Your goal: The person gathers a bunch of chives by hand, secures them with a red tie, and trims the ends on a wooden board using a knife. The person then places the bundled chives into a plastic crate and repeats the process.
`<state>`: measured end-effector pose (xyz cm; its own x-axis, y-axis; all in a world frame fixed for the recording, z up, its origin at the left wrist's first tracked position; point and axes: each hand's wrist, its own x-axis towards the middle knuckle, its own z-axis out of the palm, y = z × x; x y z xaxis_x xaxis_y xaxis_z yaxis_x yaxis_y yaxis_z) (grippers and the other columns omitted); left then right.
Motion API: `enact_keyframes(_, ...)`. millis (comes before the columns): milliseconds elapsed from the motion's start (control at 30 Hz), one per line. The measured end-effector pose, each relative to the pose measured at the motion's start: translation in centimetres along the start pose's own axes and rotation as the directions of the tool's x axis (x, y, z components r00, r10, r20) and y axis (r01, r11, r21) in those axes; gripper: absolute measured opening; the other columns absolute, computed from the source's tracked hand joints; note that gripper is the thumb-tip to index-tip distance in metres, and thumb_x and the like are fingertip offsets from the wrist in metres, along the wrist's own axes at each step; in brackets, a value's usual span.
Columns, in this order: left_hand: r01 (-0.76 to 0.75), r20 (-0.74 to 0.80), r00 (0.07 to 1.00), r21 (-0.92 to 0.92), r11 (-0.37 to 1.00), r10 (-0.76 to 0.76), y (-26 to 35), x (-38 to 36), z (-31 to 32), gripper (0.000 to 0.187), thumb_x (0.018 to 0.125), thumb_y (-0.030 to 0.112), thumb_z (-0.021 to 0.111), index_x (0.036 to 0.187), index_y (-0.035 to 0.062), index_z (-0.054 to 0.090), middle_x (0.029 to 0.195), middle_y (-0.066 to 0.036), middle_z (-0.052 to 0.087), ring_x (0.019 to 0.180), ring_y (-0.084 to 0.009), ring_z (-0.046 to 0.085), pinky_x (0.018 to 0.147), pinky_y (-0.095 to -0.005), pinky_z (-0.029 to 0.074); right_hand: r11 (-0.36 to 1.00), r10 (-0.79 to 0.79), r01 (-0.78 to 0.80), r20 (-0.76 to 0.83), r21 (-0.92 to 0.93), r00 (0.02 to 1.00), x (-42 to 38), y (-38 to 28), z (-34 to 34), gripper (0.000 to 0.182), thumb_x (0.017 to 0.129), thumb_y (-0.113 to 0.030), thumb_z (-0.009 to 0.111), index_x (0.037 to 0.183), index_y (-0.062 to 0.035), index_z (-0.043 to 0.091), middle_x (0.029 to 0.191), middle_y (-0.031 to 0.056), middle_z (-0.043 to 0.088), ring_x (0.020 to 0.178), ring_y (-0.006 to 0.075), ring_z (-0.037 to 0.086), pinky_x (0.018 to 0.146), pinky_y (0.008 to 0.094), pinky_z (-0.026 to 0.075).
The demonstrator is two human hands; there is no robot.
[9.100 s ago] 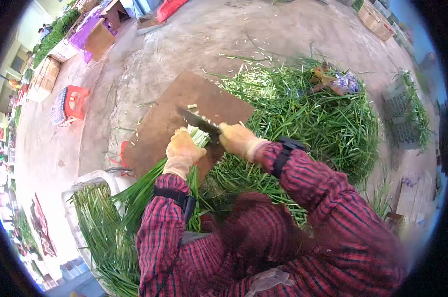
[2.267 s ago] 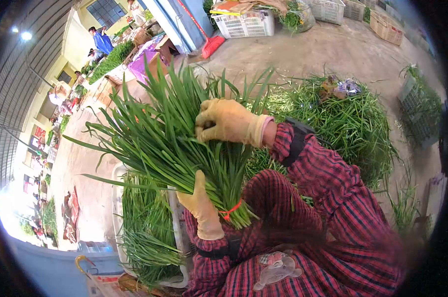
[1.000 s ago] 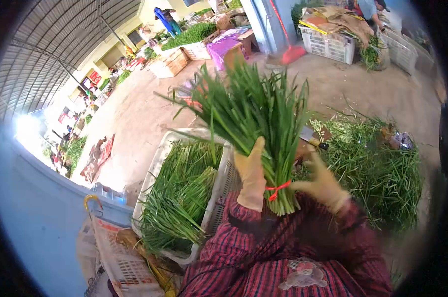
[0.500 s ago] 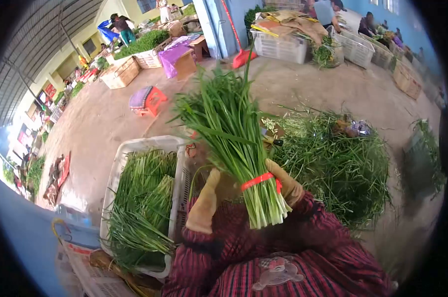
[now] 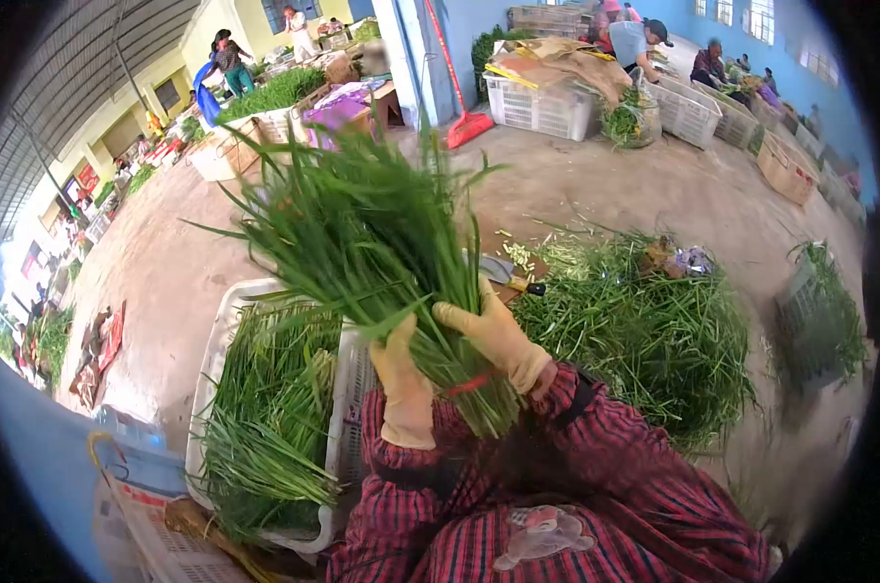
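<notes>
Half a second back, only the right hand around the tied bundle, leaves up toward 12 o'clock; now both gloves clasped on it, leaves swung toward 11 o'clock over the crate. Bundling done, by the look of it; a lay-down likely near.

Left hand (image 5: 404, 384) closed on the bundle of chives (image 5: 382, 253); right hand (image 5: 495, 335) closed at 3 o'clock of the stems.

One bundle, one red tie (image 5: 467, 386), one white crate (image 5: 217, 340) at 9 o'clock, one loose pile (image 5: 644, 330) at 3 o'clock, one knife (image 5: 508, 275).
</notes>
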<state>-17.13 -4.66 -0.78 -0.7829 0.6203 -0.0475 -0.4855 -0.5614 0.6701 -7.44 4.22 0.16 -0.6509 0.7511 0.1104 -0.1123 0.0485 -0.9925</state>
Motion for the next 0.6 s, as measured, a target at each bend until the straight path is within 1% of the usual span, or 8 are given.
enact_keyframes(67, 0.026, 0.032, 0.999, -0.033, 0.999, -0.025, 0.2, 0.7, -1.5, 0.036, 0.084, 0.001, 0.065, 0.119, 0.0000, 0.058, 0.110, -0.011, 0.065, 0.095, -0.0244, 0.066, 0.084, -0.0367, 0.056, 0.897, 0.133, -0.132, 0.026, 0.422, 0.991, 0.5, 1.3, -0.2, 0.059, 0.087, -0.016, 0.074, 0.133, -0.0004, 0.042, 0.114, 0.0100, 0.063, 0.098, 0.0179, 0.062, 0.084, 0.0328, 0.052)
enact_keyframes(167, 0.042, 0.070, 0.997, -0.059, 0.997, -0.038, 1.0, -0.7, -1.1, 0.036, 0.083, 0.002, 0.066, 0.119, -0.0001, 0.058, 0.109, -0.009, 0.065, 0.094, -0.0223, 0.066, 0.084, -0.0342, 0.055, 0.858, 0.178, -0.192, 0.075, 0.476, 0.981, 0.5, 2.1, -0.3, 0.047, 0.092, -0.015, 0.068, 0.132, -0.0009, 0.047, 0.115, 0.0063, 0.063, 0.100, 0.0144, 0.061, 0.086, 0.0293, 0.052)
enact_keyframes(200, 0.014, 0.062, 0.998, -0.010, 1.000, -0.014, 1.3, -1.7, -0.3, 0.037, 0.083, 0.003, 0.067, 0.119, -0.0001, 0.057, 0.109, -0.009, 0.065, 0.094, -0.0218, 0.066, 0.084, -0.0341, 0.055, 0.802, 0.168, -0.207, 0.120, 0.560, 0.978, 0.6, 2.2, -0.4, 0.062, 0.086, -0.017, 0.076, 0.134, -0.0015, 0.041, 0.115, 0.0090, 0.062, 0.100, 0.0185, 0.061, 0.086, 0.0333, 0.052)
enact_keyframes(267, -0.008, 0.054, 0.999, 0.040, 0.999, 0.006, 0.8, -1.6, -0.2, 0.039, 0.083, 0.003, 0.068, 0.120, -0.0001, 0.057, 0.109, -0.009, 0.065, 0.094, -0.0212, 0.066, 0.083, -0.0340, 0.055, 0.863, 0.087, -0.106, 0.061, 0.494, 0.994, 0.3, 2.6, 0.4, 0.062, 0.085, -0.016, 0.076, 0.134, -0.0014, 0.041, 0.115, 0.0092, 0.062, 0.100, 0.0185, 0.061, 0.087, 0.0337, 0.051)
enact_keyframes(300, -0.046, 0.054, 0.998, 0.233, 0.971, 0.035, 0.0, -1.0, -0.6, 0.039, 0.085, 0.008, 0.067, 0.122, 0.0014, 0.056, 0.110, -0.010, 0.064, 0.095, -0.0223, 0.066, 0.082, -0.0357, 0.056, 0.908, 0.000, -0.003, 0.007, 0.418, 1.000, -0.1, 2.1, 0.7, 0.061, 0.085, -0.015, 0.076, 0.134, -0.0013, 0.042, 0.116, 0.0093, 0.062, 0.101, 0.0186, 0.061, 0.088, 0.0341, 0.051)
enact_keyframes(333, -0.083, 0.063, 0.996, 0.419, 0.904, 0.062, -0.5, -0.6, -0.9, 0.039, 0.087, 0.013, 0.067, 0.123, 0.0029, 0.055, 0.110, -0.011, 0.064, 0.097, -0.0234, 0.065, 0.080, -0.0375, 0.056, 0.959, 0.087, -0.079, -0.017, 0.272, 0.996, -0.7, 1.3, 0.6, 0.060, 0.085, -0.015, 0.076, 0.133, -0.0020, 0.042, 0.115, 0.0091, 0.062, 0.102, 0.0185, 0.060, 0.088, 0.0342, 0.050)
enact_keyframes(467, -0.018, 0.095, 0.995, 0.252, 0.968, -0.007, -0.9, -0.8, -1.0, 0.040, 0.086, 0.013, 0.067, 0.123, 0.0049, 0.055, 0.114, -0.010, 0.062, 0.101, -0.0227, 0.064, 0.082, -0.0374, 0.056, 0.839, 0.161, -0.133, -0.008, 0.528, 0.987, 0.4, 3.4, -1.2, 0.050, 0.088, -0.014, 0.073, 0.129, -0.0028, 0.047, 0.113, 0.0080, 0.063, 0.097, 0.0175, 0.061, 0.086, 0.0327, 0.051)
enact_keyframes(600, 0.025, 0.095, 0.995, 0.169, 0.985, -0.042, -1.8, -0.5, -1.6, 0.041, 0.086, 0.014, 0.066, 0.125, 0.0063, 0.055, 0.117, -0.009, 0.063, 0.104, -0.0228, 0.063, 0.086, -0.0380, 0.055, 0.841, 0.133, -0.060, -0.098, 0.537, 0.986, 0.5, 4.9, -2.1, 0.039, 0.089, -0.009, 0.070, 0.124, -0.0024, 0.053, 0.110, 0.0072, 0.065, 0.092, 0.0162, 0.063, 0.082, 0.0319, 0.053)
